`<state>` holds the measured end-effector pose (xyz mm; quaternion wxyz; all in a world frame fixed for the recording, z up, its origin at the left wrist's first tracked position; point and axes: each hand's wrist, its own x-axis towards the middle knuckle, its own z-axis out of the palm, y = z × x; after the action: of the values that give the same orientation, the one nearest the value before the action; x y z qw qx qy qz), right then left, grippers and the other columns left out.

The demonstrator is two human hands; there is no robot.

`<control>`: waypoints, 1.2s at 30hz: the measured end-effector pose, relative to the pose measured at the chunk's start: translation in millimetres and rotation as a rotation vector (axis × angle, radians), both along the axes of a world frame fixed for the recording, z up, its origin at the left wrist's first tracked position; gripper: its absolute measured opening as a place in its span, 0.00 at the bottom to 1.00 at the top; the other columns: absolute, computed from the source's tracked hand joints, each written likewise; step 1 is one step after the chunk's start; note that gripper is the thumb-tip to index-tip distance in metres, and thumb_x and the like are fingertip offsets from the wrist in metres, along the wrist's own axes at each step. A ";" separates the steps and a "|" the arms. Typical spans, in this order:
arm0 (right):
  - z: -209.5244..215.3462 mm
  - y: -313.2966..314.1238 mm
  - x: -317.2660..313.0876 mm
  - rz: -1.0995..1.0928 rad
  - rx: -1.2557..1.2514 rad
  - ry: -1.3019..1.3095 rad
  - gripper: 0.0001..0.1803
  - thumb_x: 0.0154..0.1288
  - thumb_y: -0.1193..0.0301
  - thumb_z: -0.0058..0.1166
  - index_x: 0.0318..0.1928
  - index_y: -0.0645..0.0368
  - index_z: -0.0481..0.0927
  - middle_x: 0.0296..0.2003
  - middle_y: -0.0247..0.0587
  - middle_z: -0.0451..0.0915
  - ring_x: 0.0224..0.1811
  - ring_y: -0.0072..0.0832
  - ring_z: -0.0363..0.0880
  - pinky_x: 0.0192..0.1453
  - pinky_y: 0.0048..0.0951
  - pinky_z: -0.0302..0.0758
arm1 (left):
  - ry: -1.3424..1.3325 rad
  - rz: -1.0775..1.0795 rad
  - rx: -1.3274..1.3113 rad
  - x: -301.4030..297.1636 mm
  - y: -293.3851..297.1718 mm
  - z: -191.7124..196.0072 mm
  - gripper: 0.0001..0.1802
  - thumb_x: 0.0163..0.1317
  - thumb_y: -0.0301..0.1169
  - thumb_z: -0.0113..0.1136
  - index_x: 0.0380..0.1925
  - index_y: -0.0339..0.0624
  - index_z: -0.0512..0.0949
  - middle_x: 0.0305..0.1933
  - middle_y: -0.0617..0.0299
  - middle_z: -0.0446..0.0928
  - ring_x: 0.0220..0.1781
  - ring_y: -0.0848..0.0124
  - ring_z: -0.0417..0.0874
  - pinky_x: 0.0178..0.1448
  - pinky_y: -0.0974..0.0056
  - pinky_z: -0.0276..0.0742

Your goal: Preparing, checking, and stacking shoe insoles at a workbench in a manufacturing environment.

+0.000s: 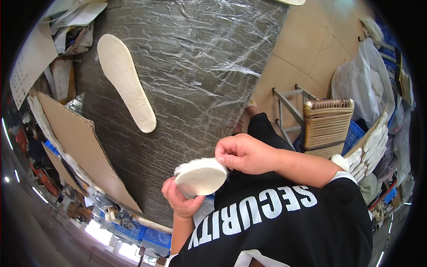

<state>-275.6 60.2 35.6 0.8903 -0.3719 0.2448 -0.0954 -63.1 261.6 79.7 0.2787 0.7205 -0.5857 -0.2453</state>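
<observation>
My left hand [182, 199] grips a cream-coloured insole [202, 180] from below and its near side, fingers wrapped round it. The insole is tilted so that it looks short and rounded, with white fluffy fleece along its far edge. At its right edge, my right hand [243, 153] pinches the rim or fleece between thumb and curled fingers. Farther off on the table [187, 89], which is covered in wrinkled clear film, a whole cream insole [126, 82] lies flat. Part of another pale piece [291, 2] shows at the top edge.
A brown cardboard sheet [80, 138] stands along the table's left side, with papers [82, 20] beyond it. To my right is a woven-seat chair [327, 127]. Behind it are clear plastic bags [364, 80], blue crates [353, 135] and stacked white fluffy pieces [373, 142].
</observation>
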 end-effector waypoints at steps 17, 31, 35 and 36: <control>1.0 -9.7 -8.2 0.086 0.253 0.077 0.13 0.74 0.63 0.52 0.43 0.60 0.79 0.26 0.30 0.76 0.25 0.16 0.72 0.31 0.22 0.72 | -0.159 -0.149 -0.059 -1.1 -10.9 11.0 0.47 0.39 0.35 0.80 0.58 0.41 0.62 0.52 0.56 0.66 0.51 0.54 0.74 0.55 0.50 0.75; -1.1 12.2 -3.8 0.083 0.263 0.103 0.12 0.72 0.65 0.53 0.34 0.60 0.78 0.25 0.27 0.76 0.28 0.16 0.69 0.33 0.24 0.69 | -0.348 -0.266 -0.178 -4.6 -6.8 15.7 0.39 0.43 0.30 0.78 0.53 0.46 0.63 0.53 0.61 0.65 0.55 0.56 0.69 0.60 0.48 0.73; -3.1 21.7 -2.2 -0.017 0.660 0.147 0.12 0.74 0.64 0.52 0.34 0.58 0.78 0.24 0.25 0.73 0.24 0.13 0.66 0.27 0.20 0.64 | -0.387 -0.274 -0.203 -4.2 -7.7 15.1 0.38 0.44 0.29 0.77 0.53 0.47 0.63 0.52 0.61 0.65 0.55 0.56 0.69 0.60 0.48 0.72; -3.3 21.7 -2.3 -0.017 0.659 0.147 0.12 0.74 0.64 0.52 0.34 0.58 0.78 0.24 0.25 0.73 0.24 0.13 0.66 0.27 0.20 0.64 | -0.400 -0.269 -0.214 -3.8 -7.2 14.6 0.37 0.44 0.30 0.76 0.53 0.46 0.64 0.52 0.61 0.65 0.54 0.56 0.69 0.60 0.47 0.72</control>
<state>-277.9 81.9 32.3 0.9418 -0.0679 0.3291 0.0085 -66.9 254.4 94.3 0.1967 0.6367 -0.7423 -0.0696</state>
